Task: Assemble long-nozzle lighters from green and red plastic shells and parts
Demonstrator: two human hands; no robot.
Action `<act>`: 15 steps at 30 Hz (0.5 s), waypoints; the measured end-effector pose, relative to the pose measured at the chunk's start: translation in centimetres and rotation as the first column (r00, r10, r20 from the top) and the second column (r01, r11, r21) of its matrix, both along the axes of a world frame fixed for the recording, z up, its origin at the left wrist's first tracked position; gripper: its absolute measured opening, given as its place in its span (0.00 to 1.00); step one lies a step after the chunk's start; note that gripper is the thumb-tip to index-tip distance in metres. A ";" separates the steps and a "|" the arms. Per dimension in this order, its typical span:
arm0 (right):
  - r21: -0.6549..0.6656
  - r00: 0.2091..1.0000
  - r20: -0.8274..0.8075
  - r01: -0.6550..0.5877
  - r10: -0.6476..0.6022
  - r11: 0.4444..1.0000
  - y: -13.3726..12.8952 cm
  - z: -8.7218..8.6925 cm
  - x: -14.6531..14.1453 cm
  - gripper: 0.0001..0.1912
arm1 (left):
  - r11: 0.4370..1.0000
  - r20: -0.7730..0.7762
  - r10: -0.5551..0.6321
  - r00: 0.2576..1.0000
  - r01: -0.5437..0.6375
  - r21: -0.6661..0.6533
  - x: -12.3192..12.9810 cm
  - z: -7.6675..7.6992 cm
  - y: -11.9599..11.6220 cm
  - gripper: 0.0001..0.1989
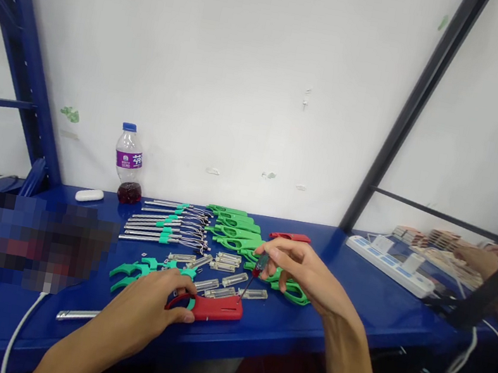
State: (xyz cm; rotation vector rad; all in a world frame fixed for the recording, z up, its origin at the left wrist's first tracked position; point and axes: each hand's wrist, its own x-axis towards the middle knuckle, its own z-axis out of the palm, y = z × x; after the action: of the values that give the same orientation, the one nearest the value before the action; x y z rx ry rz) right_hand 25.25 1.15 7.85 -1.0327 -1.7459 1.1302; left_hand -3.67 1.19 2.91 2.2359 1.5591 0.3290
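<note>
My left hand [156, 299] steadies a red long-neck lighter [220, 309] on the table, fingers and thumb closed around its trigger end. A metal tube [77, 314] sticks out to the left from behind that wrist, in line with the lighter. In my right hand [295, 265] is a small screwdriver [260, 262], held upright and slightly tilted, its tip at the right end of the red body. Just behind lie clear fuel tanks [235, 279] and teal triggers [132, 272]. Green lighter casings [297, 293] lie beneath and beyond my right hand.
Metal nozzles with wires [148, 236] lie in a row further back, beside more green casings [235, 234]. A red casing [291, 236], a drink bottle [130, 165] and a white case [89, 195] stand near the wall. At right are a power strip [389, 266] and another person's hand [481, 260].
</note>
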 end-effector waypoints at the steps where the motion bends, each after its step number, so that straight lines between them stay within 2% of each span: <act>1: 0.004 1.000 0.000 0.011 -0.011 1.000 0.0 0.0 -0.1 0.19 | 1.000 -0.003 0.001 1.000 -0.001 -0.006 0.0 0.1 0.0 0.13; 7: 0.022 0.998 -0.044 0.040 -0.039 0.999 -0.1 -0.1 -1.5 0.18 | 1.000 -0.020 -0.005 1.000 0.005 -0.017 0.2 0.4 0.0 0.13; 10: 0.048 0.995 -0.099 0.019 -0.015 0.999 -0.2 -0.1 -1.9 0.17 | 1.000 -0.029 -0.016 0.999 0.016 -0.015 0.2 0.3 0.1 0.14; 15: 0.000 0.985 -0.170 -0.037 0.037 0.999 -0.3 -0.2 -1.9 0.17 | 1.000 -0.002 -0.014 1.000 0.014 -0.005 -0.1 -0.1 0.1 0.14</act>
State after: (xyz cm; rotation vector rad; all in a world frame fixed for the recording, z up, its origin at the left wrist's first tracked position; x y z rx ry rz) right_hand 23.38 0.85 7.67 -0.8813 -1.6337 1.2081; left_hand -3.76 1.30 2.78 2.2428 1.5430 0.3190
